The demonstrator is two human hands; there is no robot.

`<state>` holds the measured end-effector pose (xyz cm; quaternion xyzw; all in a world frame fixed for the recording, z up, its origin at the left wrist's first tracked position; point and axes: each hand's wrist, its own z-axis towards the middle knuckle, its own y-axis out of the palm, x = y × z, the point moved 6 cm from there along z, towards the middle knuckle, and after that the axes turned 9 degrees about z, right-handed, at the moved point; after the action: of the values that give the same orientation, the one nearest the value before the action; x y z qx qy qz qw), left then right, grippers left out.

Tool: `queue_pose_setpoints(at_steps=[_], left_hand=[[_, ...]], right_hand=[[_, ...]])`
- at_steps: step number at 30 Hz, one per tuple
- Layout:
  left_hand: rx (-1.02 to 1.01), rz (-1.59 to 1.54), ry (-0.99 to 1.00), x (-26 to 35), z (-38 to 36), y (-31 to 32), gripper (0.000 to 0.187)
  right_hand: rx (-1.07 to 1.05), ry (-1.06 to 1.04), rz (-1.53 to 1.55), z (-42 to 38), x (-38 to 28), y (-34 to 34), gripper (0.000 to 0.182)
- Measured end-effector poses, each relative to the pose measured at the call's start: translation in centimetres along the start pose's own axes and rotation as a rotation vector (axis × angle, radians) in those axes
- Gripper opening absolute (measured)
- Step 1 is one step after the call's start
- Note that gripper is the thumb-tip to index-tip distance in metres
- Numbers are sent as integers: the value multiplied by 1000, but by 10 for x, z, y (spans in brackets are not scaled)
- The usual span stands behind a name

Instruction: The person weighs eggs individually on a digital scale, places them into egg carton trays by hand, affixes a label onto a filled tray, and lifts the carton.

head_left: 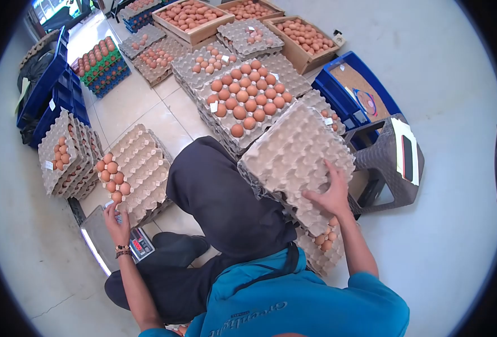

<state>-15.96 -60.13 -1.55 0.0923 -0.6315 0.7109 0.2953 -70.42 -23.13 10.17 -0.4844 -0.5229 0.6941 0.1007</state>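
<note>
A: Seeing what at the left hand (117, 223)?

B: Touching the near edge of the partly filled tray (143, 164), just beside a white slip (108, 205). Bending at the fingers, but not showing whether gripping slip, tray or nothing.

A: And finding that tray where?

B: Lying on the left, topping a stack beyond the scale (94, 227). Carrying brown eggs (112, 167) only along the left side and showing bare cups to the right. Probably resting in cups to avoid rolling and knocking.

A: Doing what with the right hand (334, 194)?

B: Spreading over the empty tray (293, 147) on the right, with thumb well apart from fingers. Being unable to tell whether pinching the ridges or merely pressing. Possibly steadying, judging from the tilt of that tray.

A: Why facing the near side, that red-lit display (138, 242)?

B: Likely facing this way for easy reading from a seated position.

A: Noticing anything farther right?

B: Yes, seeing a stool (410, 191) bearing a phone (407, 150), perhaps serving as a handy shelf off the floor. Also spotting a wooden box (293, 58) at the far side, heaped with more eggs, presumably relying on walls to contain loose ones.
</note>
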Motion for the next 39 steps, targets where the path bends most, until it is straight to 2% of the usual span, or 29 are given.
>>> queue_pose_setpoints(at_steps=[4, 7, 9, 14, 19, 21, 26, 28, 30, 33, 35, 36, 37, 39], left_hand=[[23, -32, -66, 4, 3, -7, 41], [58, -72, -34, 12, 6, -6, 42], [67, -66, -3, 17, 7, -4, 41], [61, -54, 7, 27, 4, -8, 40], [102, -52, -1, 23, 4, -13, 40], [144, -114, 5, 58, 6, -25, 40], [247, -388, 144, 201, 22, -61, 37], [276, -475, 227, 261, 28, -69, 36], [175, -403, 487, 347, 26, -67, 36], [-309, -434, 655, 442, 20, -6, 40], [-354, -303, 695, 470, 17, 60, 46], [-473, -146, 636, 478, 18, 96, 51], [-580, 10, 572, 481, 19, 126, 57], [-628, -25, 509, 473, 11, 179, 59]], right_hand=[[162, -132, 179, 5, -4, -56, 98], [246, -161, 211, 11, -9, -79, 92], [271, -182, 161, 15, -10, -73, 90], [87, -126, -201, 15, -13, -12, 103], [42, -46, -164, 19, 16, 15, 102], [3, -19, -137, 19, 17, 13, 103], [33, -44, -209, 17, 15, 15, 101], [142, -69, -163, 14, 13, 5, 98], [337, -102, -44, 2, 17, -15, 94], [659, 155, 212, -29, 71, -13, 86], [568, 443, 737, -36, 95, 7, 82], [503, 584, 999, -40, 103, 22, 80], [492, 561, 1005, -38, 108, 26, 77], [470, 518, 1014, -31, 117, 33, 71]])
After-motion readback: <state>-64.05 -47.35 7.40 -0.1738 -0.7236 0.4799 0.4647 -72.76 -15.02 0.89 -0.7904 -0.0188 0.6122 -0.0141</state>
